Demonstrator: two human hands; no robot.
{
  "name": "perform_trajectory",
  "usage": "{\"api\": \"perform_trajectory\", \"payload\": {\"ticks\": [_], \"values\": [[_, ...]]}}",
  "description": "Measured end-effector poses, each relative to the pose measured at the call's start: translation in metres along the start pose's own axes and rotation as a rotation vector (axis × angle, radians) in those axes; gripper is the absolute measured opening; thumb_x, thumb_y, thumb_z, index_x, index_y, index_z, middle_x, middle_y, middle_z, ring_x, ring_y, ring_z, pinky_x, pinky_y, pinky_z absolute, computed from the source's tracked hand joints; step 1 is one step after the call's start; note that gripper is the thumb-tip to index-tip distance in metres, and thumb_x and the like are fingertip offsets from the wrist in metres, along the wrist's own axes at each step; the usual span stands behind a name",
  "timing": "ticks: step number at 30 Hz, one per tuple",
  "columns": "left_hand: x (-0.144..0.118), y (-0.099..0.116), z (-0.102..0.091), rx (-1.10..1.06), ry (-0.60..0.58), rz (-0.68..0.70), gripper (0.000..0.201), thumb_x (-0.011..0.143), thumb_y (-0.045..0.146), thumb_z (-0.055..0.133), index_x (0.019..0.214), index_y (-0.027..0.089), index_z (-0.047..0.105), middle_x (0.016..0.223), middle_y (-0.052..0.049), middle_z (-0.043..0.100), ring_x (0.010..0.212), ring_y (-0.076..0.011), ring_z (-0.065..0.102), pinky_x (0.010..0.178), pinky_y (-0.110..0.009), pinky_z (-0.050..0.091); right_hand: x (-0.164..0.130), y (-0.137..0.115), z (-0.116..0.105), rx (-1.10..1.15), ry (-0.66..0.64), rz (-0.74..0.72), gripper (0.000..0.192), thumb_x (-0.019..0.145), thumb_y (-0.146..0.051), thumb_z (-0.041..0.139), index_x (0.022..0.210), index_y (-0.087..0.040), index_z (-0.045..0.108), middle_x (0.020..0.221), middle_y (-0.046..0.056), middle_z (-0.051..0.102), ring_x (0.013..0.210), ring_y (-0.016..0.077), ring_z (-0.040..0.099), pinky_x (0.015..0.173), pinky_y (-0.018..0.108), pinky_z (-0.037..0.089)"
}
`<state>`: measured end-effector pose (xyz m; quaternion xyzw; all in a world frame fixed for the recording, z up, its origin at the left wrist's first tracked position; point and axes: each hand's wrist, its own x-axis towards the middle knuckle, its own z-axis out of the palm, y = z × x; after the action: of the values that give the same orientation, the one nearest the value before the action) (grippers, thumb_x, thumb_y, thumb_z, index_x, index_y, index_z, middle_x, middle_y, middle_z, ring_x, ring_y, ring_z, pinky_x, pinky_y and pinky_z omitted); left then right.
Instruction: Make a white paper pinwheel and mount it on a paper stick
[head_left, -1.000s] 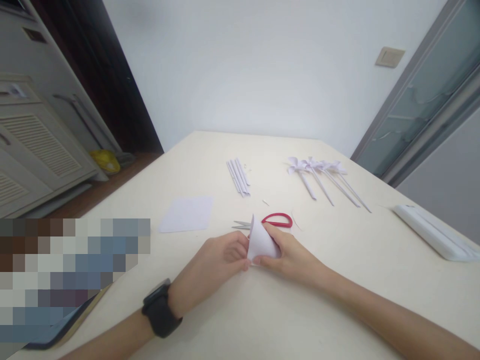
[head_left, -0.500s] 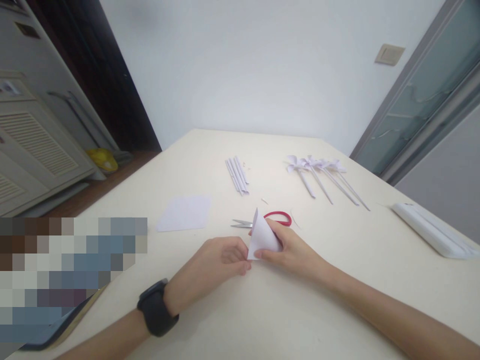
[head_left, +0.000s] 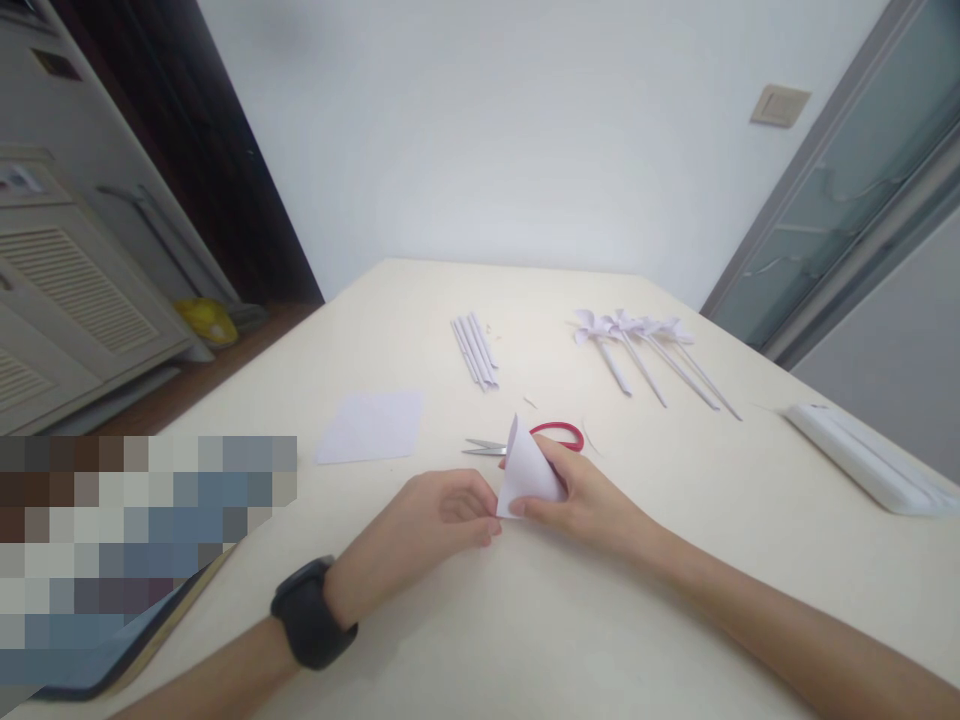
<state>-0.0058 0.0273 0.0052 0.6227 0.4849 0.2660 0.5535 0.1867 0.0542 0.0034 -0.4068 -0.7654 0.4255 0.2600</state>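
While both hands grip it, the folded paper (head_left: 527, 477) stands between left hand (head_left: 431, 520) and right hand (head_left: 589, 500), tip pointing far.

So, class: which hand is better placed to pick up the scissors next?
Right. The right hand lies just in front of the scissors, near their red handle; the left hand sits farther away, pinching the folded paper.

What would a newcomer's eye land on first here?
Probably the folded white paper pinched between the left hand and right hand at the table's near middle. Just behind it lie red-handled scissors, and farther back right, a row of paper pinwheels.
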Motion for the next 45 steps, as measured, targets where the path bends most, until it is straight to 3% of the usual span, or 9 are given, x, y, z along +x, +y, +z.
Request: {"api": "perform_trajectory", "payload": {"ticks": [9, 17, 28, 35, 39, 45], "values": [[0.003, -0.008, -0.001, -0.005, 0.021, 0.008, 0.014, 0.072, 0.031, 0.060, 0.068, 0.018, 0.057, 0.068, -0.001, 0.067, 0.066, -0.0171, 0.061, 0.063, -0.028, 0.046, -0.002, -0.003, 0.000, 0.016, -0.013, -0.001, 0.028, 0.073, -0.028, 0.061, 0.099, -0.020, 0.052, 0.089, 0.001, 0.058, 0.078, 0.0171, 0.054, 0.065, 0.027, 0.043], [0.002, -0.006, -0.003, 0.085, 0.082, 0.016, 0.016, 0.071, 0.033, 0.060, 0.066, 0.019, 0.057, 0.064, -0.001, 0.066, 0.064, -0.0179, 0.061, 0.060, -0.028, 0.045, 0.001, -0.005, -0.014, 0.150, 0.007, -0.005, 0.011, 0.080, -0.028, 0.054, 0.082, -0.017, 0.055, 0.088, 0.001, 0.057, 0.078, 0.0140, 0.055, 0.065, 0.025, 0.043], [0.002, -0.007, -0.002, 0.090, 0.077, 0.016, 0.011, 0.071, 0.027, 0.058, 0.065, 0.018, 0.057, 0.061, 0.001, 0.064, 0.061, -0.0154, 0.060, 0.057, -0.024, 0.043, 0.003, 0.002, -0.018, 0.262, 0.009, 0.021, 0.026, 0.076, -0.035, 0.059, 0.065, -0.017, 0.044, 0.069, -0.002, 0.048, 0.058, 0.0092, 0.047, 0.045, 0.019, 0.031], [0.001, -0.006, -0.003, 0.080, 0.062, 0.018, 0.012, 0.072, 0.029, 0.059, 0.066, 0.019, 0.056, 0.063, 0.001, 0.065, 0.062, -0.0152, 0.060, 0.059, -0.024, 0.044, 0.001, 0.005, -0.019, 0.177, -0.015, 0.026, 0.032, 0.083, -0.045, 0.047, 0.067, -0.017, 0.047, 0.057, -0.004, 0.043, 0.046, 0.0078, 0.042, 0.041, 0.020, 0.026], [0.002, -0.008, -0.004, 0.095, 0.063, 0.030, 0.012, 0.072, 0.029, 0.059, 0.065, 0.019, 0.056, 0.063, 0.001, 0.065, 0.062, -0.0156, 0.060, 0.058, -0.024, 0.043, 0.002, 0.005, -0.019, 0.144, -0.009, -0.030, 0.036, 0.087, -0.043, 0.042, 0.064, -0.016, 0.046, 0.057, -0.004, 0.039, 0.047, 0.0076, 0.039, 0.043, 0.020, 0.027], [0.003, -0.007, -0.008, 0.091, 0.115, 0.049, 0.014, 0.073, 0.031, 0.059, 0.066, 0.020, 0.056, 0.066, 0.001, 0.065, 0.064, -0.0164, 0.060, 0.060, -0.025, 0.044, 0.005, 0.005, -0.021, 0.203, -0.071, 0.026, 0.034, 0.087, -0.045, 0.039, 0.073, -0.016, 0.051, 0.066, -0.002, 0.041, 0.054, 0.0086, 0.038, 0.046, 0.020, 0.028]]}}
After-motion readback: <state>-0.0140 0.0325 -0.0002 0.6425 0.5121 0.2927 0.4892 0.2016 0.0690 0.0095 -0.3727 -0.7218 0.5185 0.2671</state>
